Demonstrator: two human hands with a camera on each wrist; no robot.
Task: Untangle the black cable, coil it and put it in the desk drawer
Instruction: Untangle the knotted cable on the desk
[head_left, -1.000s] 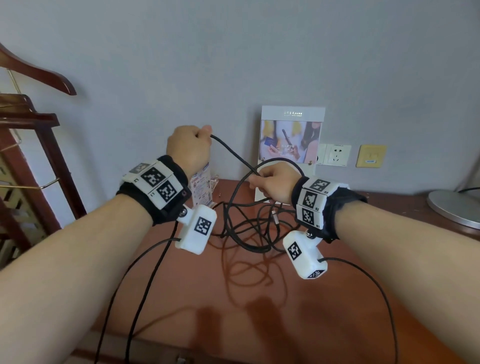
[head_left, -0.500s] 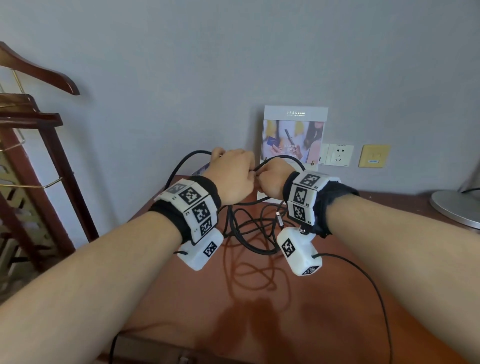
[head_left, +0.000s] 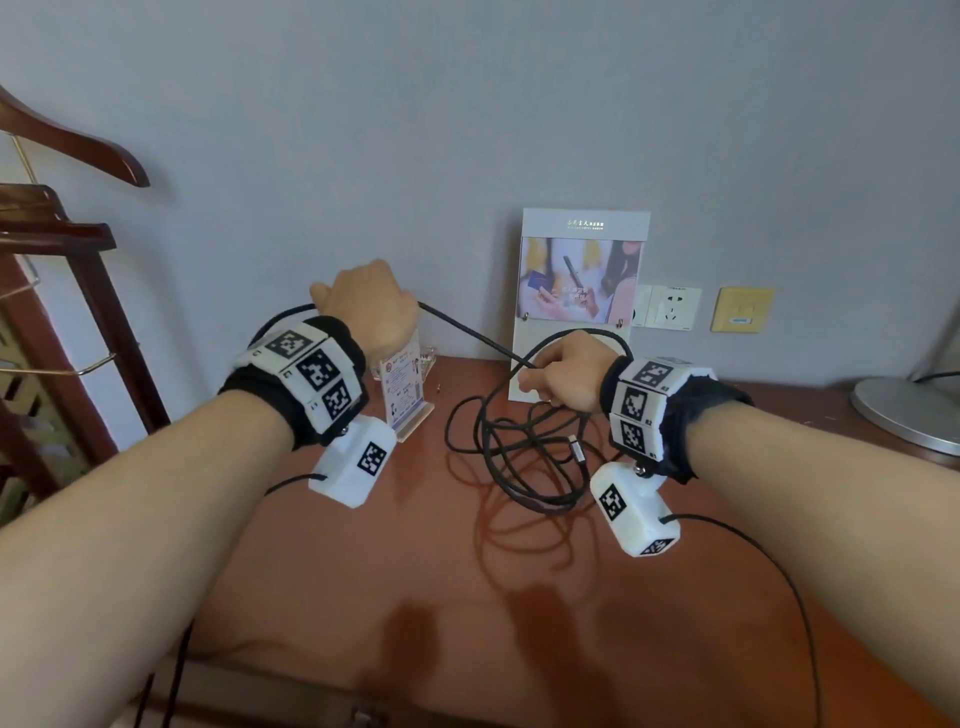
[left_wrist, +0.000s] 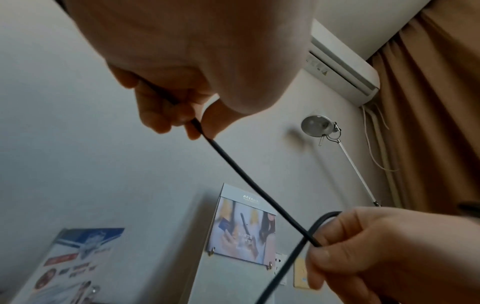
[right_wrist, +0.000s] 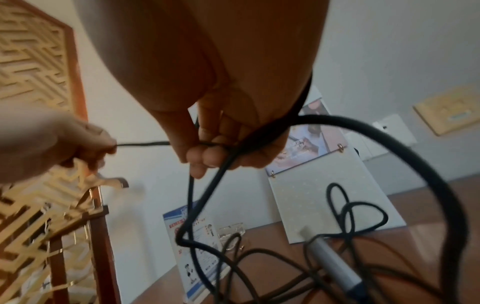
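The black cable (head_left: 470, 332) runs taut between my two raised hands above the brown desk (head_left: 415, 545). My left hand (head_left: 363, 306) pinches it between thumb and fingers (left_wrist: 192, 125). My right hand (head_left: 561, 371) grips the cable's other side together with a loop that arches over the wrist (right_wrist: 389, 144). The remaining cable lies in a loose tangle (head_left: 519, 457) on the desk below my right hand, with a silver plug (head_left: 576, 449) in it. In the right wrist view the plug (right_wrist: 335, 265) hangs close to the camera.
A standing calendar card (head_left: 582, 291) leans on the wall behind my right hand, with wall sockets (head_left: 670, 306) beside it. A small leaflet stand (head_left: 405, 395) sits under my left hand. A lamp base (head_left: 909, 415) is at the right, a wooden rack (head_left: 62, 260) at the left.
Half a second ago my left hand met the right one; it has now moved back up and left, drawing a straight stretch of cable out. The right hand stayed in place.
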